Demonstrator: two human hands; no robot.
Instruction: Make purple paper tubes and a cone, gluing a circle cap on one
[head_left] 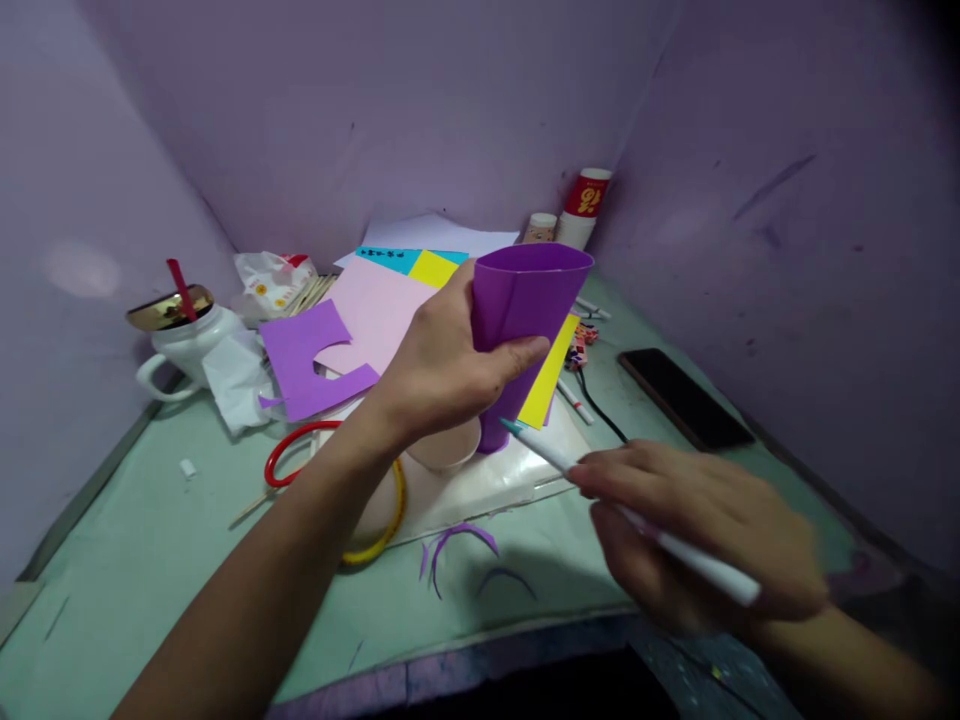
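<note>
My left hand [465, 350] is wrapped round a purple paper tube [517, 300] that flares wider at its open top, the thumb pressed across its front. My right hand [697, 520] grips a white marker [555, 455], its teal tip close to the lower part of the tube; whether the tip touches is hard to tell. Just left of the tube's foot, partly behind my left wrist, is a pale paper cup [446, 445]. Under my left forearm lie scissors with a red handle loop [289, 455] and a yellow one [390, 520]. Thin purple paper scraps [465, 530] lie in front.
A cut purple sheet [300, 370], a pink sheet [367, 310] and a yellow strip [551, 375] lie about. On the left stands a white mug [195, 345] beside crumpled tissue [236, 380]. A phone [682, 395] rests at right; stacked paper cups [585, 210] stand at the back.
</note>
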